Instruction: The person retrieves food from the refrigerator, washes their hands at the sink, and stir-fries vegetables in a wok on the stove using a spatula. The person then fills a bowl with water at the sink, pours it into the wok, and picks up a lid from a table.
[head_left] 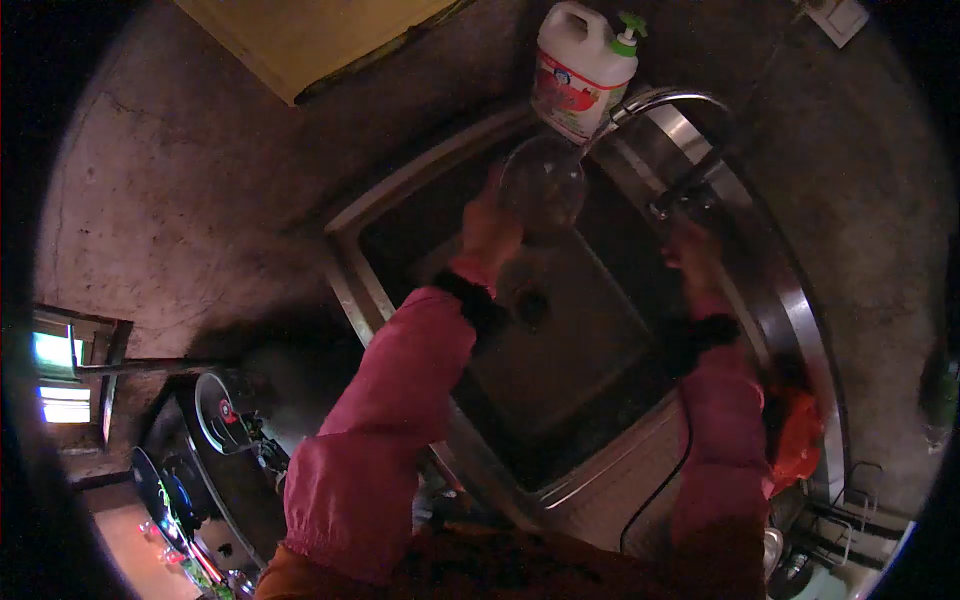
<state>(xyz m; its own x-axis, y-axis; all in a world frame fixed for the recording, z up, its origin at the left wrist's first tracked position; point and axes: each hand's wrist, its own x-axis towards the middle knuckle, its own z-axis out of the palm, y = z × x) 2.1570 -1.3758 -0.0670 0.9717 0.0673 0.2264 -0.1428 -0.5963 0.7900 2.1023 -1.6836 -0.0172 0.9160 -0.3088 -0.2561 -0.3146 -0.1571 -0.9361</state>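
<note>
Under the spout of the curved metal faucet [672, 97], my left hand [490, 232] holds a clear round bowl [543, 185] by its left side, over the sink [560, 330]. The bowl looks transparent and its outline is faint. My right hand [695, 250] is at the faucet's base on the right rim of the sink, by the handle; its fingers are dim and blurred, so their grip cannot be made out. Both arms wear pink sleeves with dark cuffs.
A white jug [583, 75] with a red label and a green pump bottle [628, 38] stand behind the sink. An orange-red item [793, 435] lies right of my right sleeve. A wire rack [862, 515] is at the lower right, a dark round pan [225, 410] at the left.
</note>
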